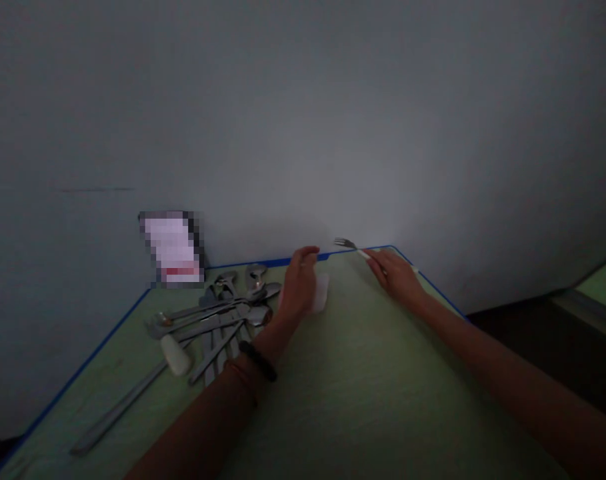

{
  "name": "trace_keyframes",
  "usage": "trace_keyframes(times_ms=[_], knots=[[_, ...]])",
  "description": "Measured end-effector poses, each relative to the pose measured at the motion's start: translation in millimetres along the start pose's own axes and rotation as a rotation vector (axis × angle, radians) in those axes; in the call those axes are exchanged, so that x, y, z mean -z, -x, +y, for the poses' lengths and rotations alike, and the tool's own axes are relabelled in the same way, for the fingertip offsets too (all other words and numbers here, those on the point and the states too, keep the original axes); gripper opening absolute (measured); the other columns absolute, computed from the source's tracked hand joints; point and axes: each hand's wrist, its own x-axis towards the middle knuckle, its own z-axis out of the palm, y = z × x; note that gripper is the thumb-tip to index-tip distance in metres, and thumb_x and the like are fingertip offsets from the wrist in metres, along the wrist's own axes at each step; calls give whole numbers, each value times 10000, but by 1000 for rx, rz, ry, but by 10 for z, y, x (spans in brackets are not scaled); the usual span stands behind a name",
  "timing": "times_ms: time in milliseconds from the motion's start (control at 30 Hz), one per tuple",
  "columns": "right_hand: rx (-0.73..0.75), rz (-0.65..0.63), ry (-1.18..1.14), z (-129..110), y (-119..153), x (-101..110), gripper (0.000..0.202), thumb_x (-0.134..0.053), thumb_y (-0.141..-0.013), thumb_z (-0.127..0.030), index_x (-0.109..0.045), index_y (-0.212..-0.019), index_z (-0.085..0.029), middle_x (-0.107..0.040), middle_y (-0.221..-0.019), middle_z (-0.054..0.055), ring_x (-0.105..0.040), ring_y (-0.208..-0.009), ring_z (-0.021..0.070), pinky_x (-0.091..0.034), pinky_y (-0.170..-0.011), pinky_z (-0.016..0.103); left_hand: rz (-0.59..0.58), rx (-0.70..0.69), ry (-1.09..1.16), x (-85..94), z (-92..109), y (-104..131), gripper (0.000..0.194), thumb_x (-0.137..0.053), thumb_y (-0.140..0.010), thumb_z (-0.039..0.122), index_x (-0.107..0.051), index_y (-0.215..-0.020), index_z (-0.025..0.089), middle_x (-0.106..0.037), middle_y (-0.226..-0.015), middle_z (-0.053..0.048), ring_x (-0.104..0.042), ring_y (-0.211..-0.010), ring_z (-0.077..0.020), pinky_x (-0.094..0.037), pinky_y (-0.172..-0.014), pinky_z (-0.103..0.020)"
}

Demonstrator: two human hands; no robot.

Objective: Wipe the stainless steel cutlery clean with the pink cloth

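My right hand (395, 275) is closed around the pale handle of a fork (347, 243), tines pointing left, above the back right corner of the table. Near the table's back edge, my left hand (301, 283) is held with its fingers loosely bent and apart, and nothing shows in its grasp. Partly hidden behind it is a thin whitish sheet (321, 292), which looks like paper or cloth; I cannot tell whether the hand touches it. To the left of that hand lies a jumbled pile of metal spoons (257, 273) and other cutlery.
A green-topped table (353, 387) with a blue edge stands against a grey wall (323, 120). A blurred-out phone-like object (173, 247) leans at the back left. Near the pile are a white rounded object (175, 355) and a long metal utensil (117, 407).
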Motion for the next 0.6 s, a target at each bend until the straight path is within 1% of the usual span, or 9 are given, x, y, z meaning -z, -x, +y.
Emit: trace_keyframes(times_ms=[33, 100, 167, 200, 233, 333, 400, 500, 600], knots=[[-42, -36, 79, 148, 44, -14, 430, -261, -936, -354, -471, -1270, -182, -611, -1061, 108, -555, -965, 200, -403, -858, 323, -54, -59, -110, -13, -25, 29, 223, -541, -715, 244, -600, -925, 195, -612, -1105, -78, -493, -1120, -235, -358, -964, -397], [-84, -172, 225, 363, 122, -60, 436, -266, -930, -380, -484, -1263, -203, -599, -1031, 111, -554, -947, 213, -396, -847, 332, -264, -301, -607, -35, -83, 84, 278, -533, -739, 214, -576, -1012, 189, -562, -1198, -88, -421, -1192, -245, -249, -1051, -419], [-115, -252, 316, 448, 167, -108, 441, -258, -929, -393, -483, -1268, -222, -585, -1017, 116, -551, -942, 216, -382, -846, 337, -438, -472, -1031, -59, -170, 124, 292, -479, -797, 231, -549, -1073, 166, -507, -1269, -108, -358, -1246, -260, -146, -1094, -440], [-123, -265, 348, 449, 172, -127, 442, -256, -927, -399, -482, -1269, -232, -575, -1026, 119, -547, -942, 220, -376, -843, 342, -481, -492, -1170, -73, -225, 136, 309, -451, -825, 259, -533, -1103, 151, -497, -1278, -122, -348, -1253, -267, -124, -1098, -446], [-127, -278, 378, 431, 165, -143, 442, -257, -925, -404, -486, -1265, -238, -568, -1028, 124, -544, -941, 227, -371, -836, 350, -499, -479, -1267, -88, -283, 142, 339, -416, -852, 298, -509, -1138, 142, -489, -1288, -129, -347, -1255, -268, -128, -1097, -443], [-155, -277, 444, 340, 102, -170, 437, -248, -925, -378, -557, -1186, -211, -562, -1016, 142, -537, -946, 250, -355, -819, 371, -493, -433, -1314, -132, -440, 134, 422, -339, -892, 376, -466, -1188, 103, -469, -1305, -175, -368, -1243, -292, -169, -1069, -469], [-204, -275, 461, 306, 56, -184, 431, -254, -923, -349, -601, -1114, -182, -566, -1011, 153, -543, -934, 258, -351, -800, 376, -497, -423, -1321, -151, -495, 120, 467, -308, -903, 411, -433, -1223, 94, -440, -1335, -184, -353, -1259, -294, -186, -1059, -464], [-274, -274, 463, 323, 23, -211, 415, -277, -915, -339, -622, -1070, -168, -582, -1013, 162, -547, -932, 267, -339, -791, 383, -518, -422, -1327, -158, -497, 109, 489, -289, -908, 442, -412, -1243, 107, -414, -1367, -172, -331, -1279, -286, -210, -1046, -449], [-303, -225, 494, 383, 29, -235, 410, -289, -908, -343, -638, -1036, -168, -598, -1017, 159, -541, -948, 275, -315, -811, 397, -532, -422, -1330, -156, -468, 114, 491, -280, -909, 455, -416, -1240, 118, -417, -1368, -168, -335, -1277, -288, -231, -1030, -449]])
